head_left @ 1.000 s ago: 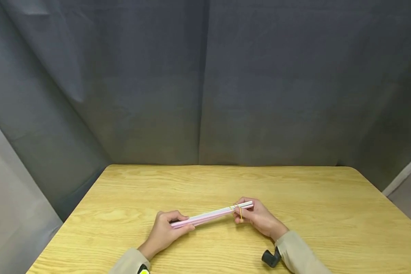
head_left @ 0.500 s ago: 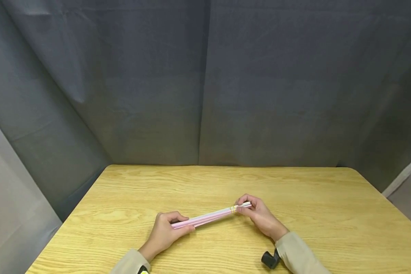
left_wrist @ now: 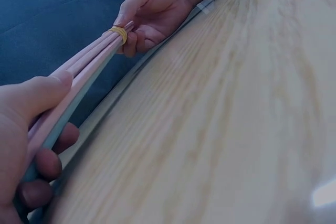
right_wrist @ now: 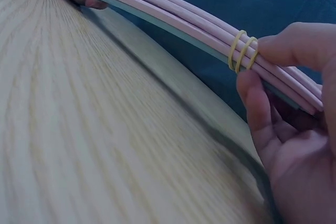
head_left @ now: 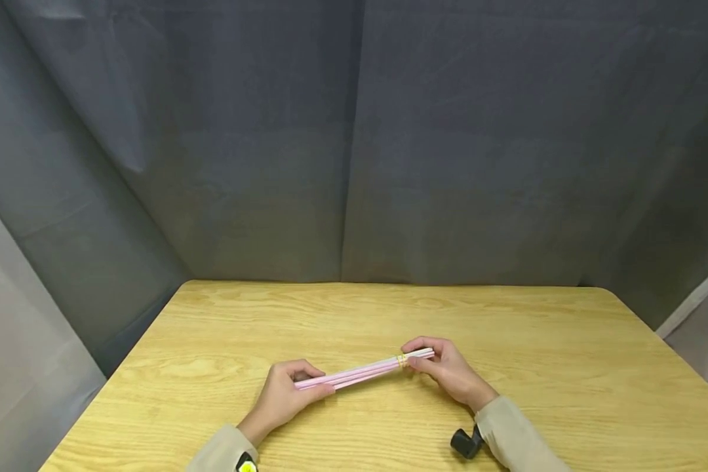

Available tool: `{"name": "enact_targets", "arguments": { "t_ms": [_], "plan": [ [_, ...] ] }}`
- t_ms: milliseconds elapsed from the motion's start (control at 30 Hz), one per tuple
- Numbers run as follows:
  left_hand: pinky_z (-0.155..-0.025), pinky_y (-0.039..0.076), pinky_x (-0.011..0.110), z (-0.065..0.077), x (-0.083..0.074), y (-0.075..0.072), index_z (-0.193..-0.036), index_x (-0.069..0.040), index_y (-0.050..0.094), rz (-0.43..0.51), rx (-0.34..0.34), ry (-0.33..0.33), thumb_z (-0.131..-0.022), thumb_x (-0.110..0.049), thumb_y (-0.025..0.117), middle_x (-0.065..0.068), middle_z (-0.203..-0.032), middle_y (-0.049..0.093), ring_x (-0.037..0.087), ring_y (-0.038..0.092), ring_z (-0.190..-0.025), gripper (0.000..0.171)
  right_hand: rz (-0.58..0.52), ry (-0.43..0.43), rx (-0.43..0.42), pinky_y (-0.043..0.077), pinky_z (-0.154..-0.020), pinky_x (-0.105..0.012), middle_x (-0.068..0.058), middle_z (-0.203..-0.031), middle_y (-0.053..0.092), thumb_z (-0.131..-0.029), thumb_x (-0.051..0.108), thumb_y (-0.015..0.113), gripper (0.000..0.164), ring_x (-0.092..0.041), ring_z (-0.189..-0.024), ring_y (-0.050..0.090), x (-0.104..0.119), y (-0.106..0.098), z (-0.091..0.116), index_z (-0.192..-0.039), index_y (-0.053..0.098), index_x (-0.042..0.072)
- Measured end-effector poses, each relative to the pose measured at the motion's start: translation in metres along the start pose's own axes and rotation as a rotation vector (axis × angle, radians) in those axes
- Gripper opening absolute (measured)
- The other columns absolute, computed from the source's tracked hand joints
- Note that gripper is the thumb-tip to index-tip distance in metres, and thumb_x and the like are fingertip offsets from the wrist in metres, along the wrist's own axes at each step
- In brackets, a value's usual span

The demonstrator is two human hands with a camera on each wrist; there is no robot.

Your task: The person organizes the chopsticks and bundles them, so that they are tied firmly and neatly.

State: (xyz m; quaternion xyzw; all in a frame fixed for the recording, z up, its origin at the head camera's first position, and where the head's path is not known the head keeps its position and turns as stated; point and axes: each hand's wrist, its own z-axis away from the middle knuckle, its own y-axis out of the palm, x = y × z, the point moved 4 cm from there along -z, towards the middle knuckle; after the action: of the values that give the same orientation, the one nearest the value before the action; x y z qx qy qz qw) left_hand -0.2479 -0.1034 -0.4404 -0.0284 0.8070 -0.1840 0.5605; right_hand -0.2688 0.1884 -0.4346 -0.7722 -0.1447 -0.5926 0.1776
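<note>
A bundle of slim, straw-like sticks (head_left: 360, 375), pink with a pale blue one along one side, spans both hands above the table. My left hand (head_left: 283, 395) grips its left end between thumb and fingers. At the other end my right hand (head_left: 451, 373) pinches the sticks with thumb and fingertips. A yellow rubber band (right_wrist: 242, 53) is wound in several loops around the bundle, right beside the right thumb and fingertip. In the left wrist view the same band (left_wrist: 119, 34) sits snug near the far end. The left palm hides the sticks' near ends.
The light wooden table (head_left: 242, 328) lies beneath both hands. Dark grey curtains (head_left: 354, 164) hang behind and at the sides. A black wrist-mounted device (head_left: 467, 444) juts from the right sleeve.
A second ago a loop of the rubber band hung loose from the right fingers; now all its loops lie tight around the bundle. The right fingers have closed onto the sticks. The left hand keeps its hold.
</note>
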Motion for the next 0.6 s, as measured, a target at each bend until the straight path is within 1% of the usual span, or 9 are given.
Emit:
{"name": "enact_targets", "arguments": {
  "t_ms": [67, 167, 267, 367, 467, 600],
  "plan": [
    [-0.053, 0.051, 0.021, -0.0005, 0.0003, -0.0001, -0.085, -0.009, 0.074, 0.011, 0.015, -0.023, -0.07, -0.022, 0.087, 0.007, -0.08, 0.073, 0.004, 0.061, -0.06, 0.024, -0.005, 0.008, -0.001, 0.055, -0.073, -0.025, 0.001, -0.093, 0.067, -0.093, 0.005, 0.061, 0.025, -0.011, -0.08, 0.068, -0.0008, -0.0011, 0.0003, -0.111, 0.058, -0.012],
    [-0.045, 0.047, 0.018, -0.0004, 0.001, -0.0003, -0.085, -0.007, 0.074, 0.034, 0.026, -0.053, -0.07, -0.021, 0.087, 0.009, -0.078, 0.073, 0.003, 0.055, -0.051, 0.023, -0.005, 0.015, -0.002, 0.056, -0.076, -0.026, 0.001, -0.095, 0.067, -0.092, 0.007, 0.063, 0.031, -0.012, -0.082, 0.068, -0.0014, -0.0013, 0.0, -0.112, 0.055, -0.016],
    [-0.038, 0.041, 0.017, 0.0, 0.0016, -0.0005, -0.085, -0.006, 0.074, 0.052, 0.031, -0.067, -0.071, -0.019, 0.086, 0.01, -0.074, 0.072, 0.001, 0.048, -0.042, 0.023, 0.004, 0.017, -0.007, 0.057, -0.077, -0.028, 0.001, -0.098, 0.065, -0.091, 0.008, 0.065, 0.038, -0.013, -0.083, 0.069, -0.0016, -0.0008, -0.0003, -0.113, 0.051, -0.019],
    [-0.037, 0.039, 0.016, 0.0, 0.0016, 0.0, -0.085, -0.005, 0.073, 0.064, 0.039, -0.069, -0.071, -0.019, 0.086, 0.01, -0.072, 0.071, 0.001, 0.046, -0.041, 0.023, 0.016, 0.011, -0.019, 0.057, -0.076, -0.028, 0.002, -0.096, 0.066, -0.089, 0.008, 0.068, 0.039, -0.013, -0.082, 0.069, -0.0017, -0.0004, -0.0001, -0.112, 0.051, -0.019],
    [-0.036, 0.038, 0.015, -0.0003, 0.0009, 0.0008, -0.084, -0.004, 0.073, 0.075, 0.047, -0.061, -0.072, -0.018, 0.086, 0.01, -0.069, 0.071, 0.0, 0.045, -0.04, 0.023, 0.031, 0.002, -0.029, 0.057, -0.073, -0.028, 0.004, -0.09, 0.068, -0.087, 0.004, 0.068, 0.034, -0.011, -0.078, 0.069, -0.0017, -0.0008, -0.0003, -0.107, 0.054, -0.019],
    [-0.035, 0.037, 0.015, -0.001, 0.0008, 0.0005, -0.083, -0.002, 0.073, 0.086, 0.039, -0.037, -0.072, -0.015, 0.085, 0.009, -0.066, 0.07, -0.001, 0.044, -0.04, 0.022, 0.06, -0.003, -0.036, 0.057, -0.07, -0.028, 0.003, -0.083, 0.071, -0.086, 0.002, 0.069, 0.028, -0.012, -0.075, 0.069, -0.0012, -0.0015, -0.0018, -0.103, 0.06, -0.018]
  ]
}}
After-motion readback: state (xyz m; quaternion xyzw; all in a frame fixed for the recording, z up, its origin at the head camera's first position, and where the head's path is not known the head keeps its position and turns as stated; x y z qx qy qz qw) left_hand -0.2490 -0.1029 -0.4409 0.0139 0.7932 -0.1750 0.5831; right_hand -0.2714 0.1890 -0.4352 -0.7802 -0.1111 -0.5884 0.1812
